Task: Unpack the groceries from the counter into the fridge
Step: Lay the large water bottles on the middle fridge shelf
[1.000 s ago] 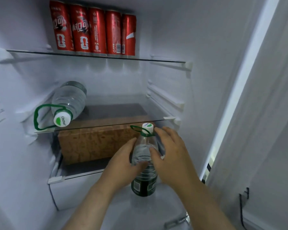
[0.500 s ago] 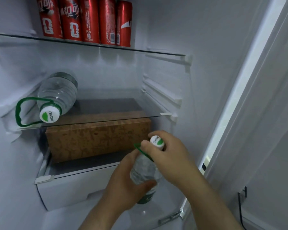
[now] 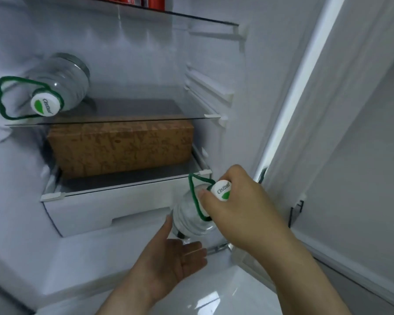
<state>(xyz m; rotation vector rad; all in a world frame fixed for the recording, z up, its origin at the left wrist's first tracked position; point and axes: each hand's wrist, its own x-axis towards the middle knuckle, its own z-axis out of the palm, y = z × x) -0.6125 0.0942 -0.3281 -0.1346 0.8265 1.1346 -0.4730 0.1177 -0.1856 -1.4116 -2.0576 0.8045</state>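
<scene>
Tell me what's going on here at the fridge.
A person is putting a water bottle into the open fridge. Their right hand holds it by the cap end, tilted, in front of the white drawer, while the left hand is open, palm up, just below its base. A second bottle lies on its side on the glass shelf, above a brown box.
</scene>
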